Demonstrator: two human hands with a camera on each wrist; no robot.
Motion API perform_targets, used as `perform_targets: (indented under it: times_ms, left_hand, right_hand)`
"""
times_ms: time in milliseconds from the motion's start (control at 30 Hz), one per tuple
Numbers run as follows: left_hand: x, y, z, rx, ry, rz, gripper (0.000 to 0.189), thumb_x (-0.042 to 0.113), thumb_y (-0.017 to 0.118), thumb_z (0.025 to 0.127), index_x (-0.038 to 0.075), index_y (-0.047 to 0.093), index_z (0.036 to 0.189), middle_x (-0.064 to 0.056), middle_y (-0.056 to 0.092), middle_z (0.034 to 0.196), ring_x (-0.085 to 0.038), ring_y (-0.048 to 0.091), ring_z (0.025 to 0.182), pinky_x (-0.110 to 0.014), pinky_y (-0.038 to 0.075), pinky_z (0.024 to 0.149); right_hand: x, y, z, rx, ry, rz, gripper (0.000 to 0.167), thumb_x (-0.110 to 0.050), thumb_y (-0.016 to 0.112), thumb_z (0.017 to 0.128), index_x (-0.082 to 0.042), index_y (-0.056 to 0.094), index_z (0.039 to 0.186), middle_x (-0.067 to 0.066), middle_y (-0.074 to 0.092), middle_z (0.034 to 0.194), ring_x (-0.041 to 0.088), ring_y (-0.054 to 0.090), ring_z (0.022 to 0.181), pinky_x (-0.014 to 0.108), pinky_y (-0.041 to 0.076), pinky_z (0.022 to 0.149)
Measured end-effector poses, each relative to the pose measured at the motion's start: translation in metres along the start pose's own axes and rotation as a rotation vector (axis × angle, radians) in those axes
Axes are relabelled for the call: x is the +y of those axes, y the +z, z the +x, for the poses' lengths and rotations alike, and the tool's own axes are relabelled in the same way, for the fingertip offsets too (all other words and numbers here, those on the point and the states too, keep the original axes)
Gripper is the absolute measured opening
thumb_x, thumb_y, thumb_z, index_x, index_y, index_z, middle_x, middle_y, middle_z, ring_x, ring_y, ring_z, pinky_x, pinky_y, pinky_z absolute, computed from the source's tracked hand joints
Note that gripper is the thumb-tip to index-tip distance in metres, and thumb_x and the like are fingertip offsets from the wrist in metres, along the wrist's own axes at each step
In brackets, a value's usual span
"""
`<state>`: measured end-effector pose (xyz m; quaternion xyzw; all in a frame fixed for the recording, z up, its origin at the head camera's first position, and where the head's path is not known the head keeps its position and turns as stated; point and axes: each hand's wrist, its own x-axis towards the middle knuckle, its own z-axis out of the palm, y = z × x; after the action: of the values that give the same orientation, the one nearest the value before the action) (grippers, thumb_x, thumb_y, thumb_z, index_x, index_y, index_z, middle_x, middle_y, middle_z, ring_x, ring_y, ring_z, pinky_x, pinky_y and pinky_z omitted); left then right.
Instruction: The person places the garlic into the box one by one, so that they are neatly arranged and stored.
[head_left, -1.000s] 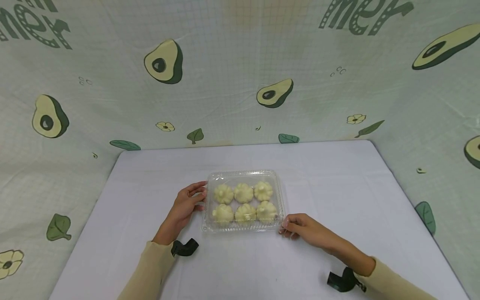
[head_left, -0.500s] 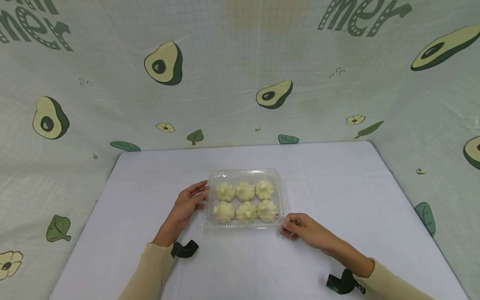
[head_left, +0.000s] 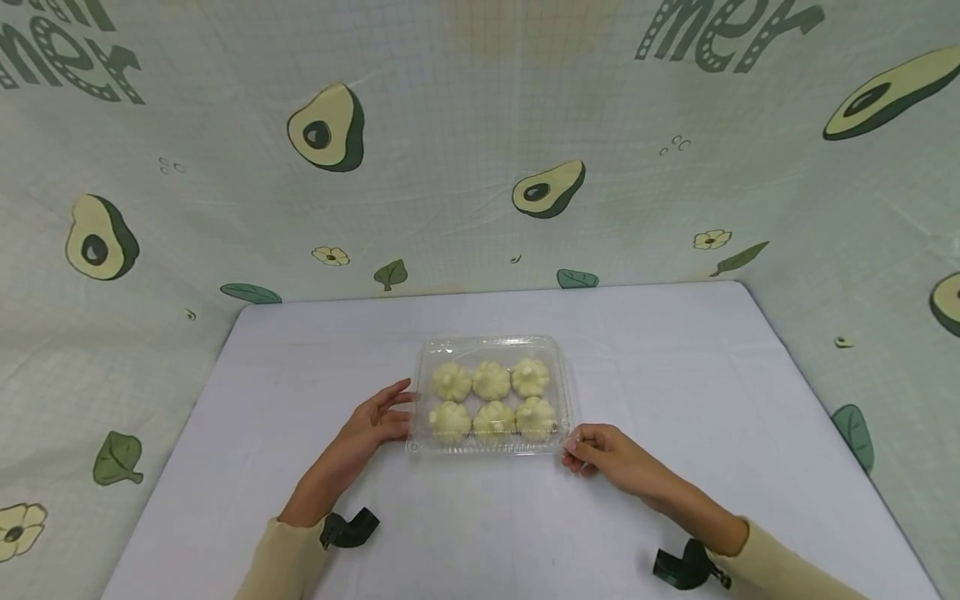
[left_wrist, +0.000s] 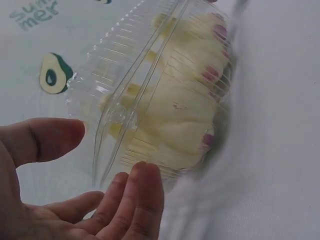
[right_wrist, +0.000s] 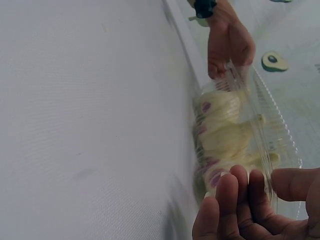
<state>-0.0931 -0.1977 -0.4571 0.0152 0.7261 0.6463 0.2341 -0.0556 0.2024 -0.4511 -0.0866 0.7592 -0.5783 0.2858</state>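
A clear plastic clamshell box [head_left: 491, 446] lies closed on the white-covered table. Inside it, in two rows, are several pale garlic bulbs [head_left: 491, 380]; purple patches show low on them in the left wrist view. My left hand [head_left: 375, 421] is at the box's left side, fingers extended, with the thumb [left_wrist: 55, 140] well apart from the fingers [left_wrist: 145, 195]. At the near right corner, my right hand [head_left: 607, 457] pinches the rim; in the right wrist view its thumb [right_wrist: 295, 184] and fingers [right_wrist: 227, 195] come together at the lid seam [right_wrist: 265, 155].
White cloth covers the table [head_left: 480, 533]. A pale curtain [head_left: 450, 125] printed with avocados and leaves hangs behind it and along both sides. Black camera mounts [head_left: 350, 528] sit at both wrists.
The box has shifted slightly away from me. My left hand has drawn back toward me, its fingers loosening at the box's side. My right hand stays at the near right corner.
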Motion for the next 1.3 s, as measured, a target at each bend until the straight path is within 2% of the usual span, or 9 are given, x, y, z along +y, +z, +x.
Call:
perform_targets:
  times_ms: [133, 233, 367, 533, 633, 700, 1033, 1300]
  left_hand:
    - [-0.001, 0.000, -0.007, -0.038, -0.022, 0.018, 0.081, 0.007, 0.067, 0.099, 0.006, 0.023, 0.167, -0.023, 0.038, 0.155, -0.016, 0.058, 0.110, -0.030, 0.058, 0.089]
    - [0.000, 0.000, -0.010, -0.075, -0.043, 0.023, 0.077, 0.009, 0.068, 0.099, 0.001, 0.026, 0.163, -0.022, 0.043, 0.145, -0.019, 0.061, 0.102, -0.035, 0.060, 0.085]
    - [-0.001, -0.001, -0.014, -0.138, -0.084, 0.028, 0.062, 0.013, 0.065, 0.102, -0.004, 0.033, 0.151, -0.014, 0.054, 0.127, -0.021, 0.064, 0.092, -0.035, 0.060, 0.077]
    - [-0.002, -0.002, -0.016, -0.214, -0.111, 0.033, 0.035, 0.016, 0.066, 0.104, 0.000, 0.045, 0.127, -0.011, 0.067, 0.109, -0.019, 0.066, 0.078, -0.032, 0.060, 0.067]
    - [-0.003, -0.001, -0.015, -0.247, -0.114, 0.043, 0.023, 0.017, 0.066, 0.105, 0.003, 0.050, 0.114, -0.013, 0.072, 0.107, -0.017, 0.066, 0.072, -0.031, 0.059, 0.064]
    - [-0.004, -0.001, -0.015, -0.259, -0.119, 0.057, 0.019, 0.019, 0.065, 0.106, 0.003, 0.054, 0.111, -0.013, 0.073, 0.107, -0.016, 0.065, 0.071, -0.030, 0.059, 0.063]
    - [-0.004, -0.001, -0.014, -0.294, -0.131, 0.066, 0.030, 0.027, 0.060, 0.109, -0.002, 0.068, 0.110, -0.008, 0.074, 0.106, -0.016, 0.069, 0.073, -0.029, 0.059, 0.061]
    - [-0.004, 0.001, -0.013, -0.288, -0.147, 0.066, 0.028, 0.027, 0.061, 0.109, 0.002, 0.072, 0.106, -0.007, 0.078, 0.106, -0.015, 0.072, 0.077, -0.029, 0.060, 0.066]
  right_hand:
    - [0.000, 0.000, 0.001, 0.009, 0.010, 0.001, 0.027, -0.016, 0.053, 0.113, 0.006, 0.066, 0.103, 0.010, 0.071, 0.099, 0.022, 0.066, 0.094, 0.030, 0.058, 0.079]
    - [0.000, 0.000, 0.001, 0.010, 0.009, -0.001, 0.027, -0.016, 0.053, 0.113, 0.006, 0.066, 0.104, 0.010, 0.071, 0.099, 0.022, 0.065, 0.094, 0.030, 0.058, 0.079]
    - [-0.001, 0.000, 0.001, 0.008, 0.007, 0.001, 0.027, -0.016, 0.053, 0.113, 0.006, 0.066, 0.104, 0.010, 0.071, 0.100, 0.022, 0.065, 0.094, 0.030, 0.058, 0.079]
    - [-0.002, 0.000, 0.000, 0.008, 0.003, -0.002, 0.027, -0.017, 0.053, 0.113, 0.006, 0.066, 0.105, 0.011, 0.071, 0.100, 0.022, 0.065, 0.095, 0.030, 0.058, 0.080]
    - [-0.002, 0.000, 0.000, 0.010, 0.001, -0.003, 0.027, -0.016, 0.053, 0.113, 0.006, 0.065, 0.104, 0.011, 0.071, 0.101, 0.022, 0.065, 0.095, 0.030, 0.058, 0.080]
    - [-0.002, 0.000, 0.000, 0.011, 0.000, -0.003, 0.027, -0.016, 0.053, 0.113, 0.006, 0.065, 0.104, 0.011, 0.071, 0.101, 0.022, 0.065, 0.095, 0.031, 0.058, 0.080]
    - [-0.002, 0.000, 0.001, 0.022, -0.011, -0.016, 0.027, -0.016, 0.053, 0.112, 0.006, 0.066, 0.105, 0.012, 0.072, 0.102, 0.022, 0.065, 0.094, 0.031, 0.058, 0.079]
    - [-0.001, 0.001, 0.001, 0.019, -0.015, -0.015, 0.026, -0.015, 0.053, 0.112, 0.006, 0.066, 0.104, 0.011, 0.071, 0.101, 0.022, 0.065, 0.093, 0.031, 0.058, 0.079]
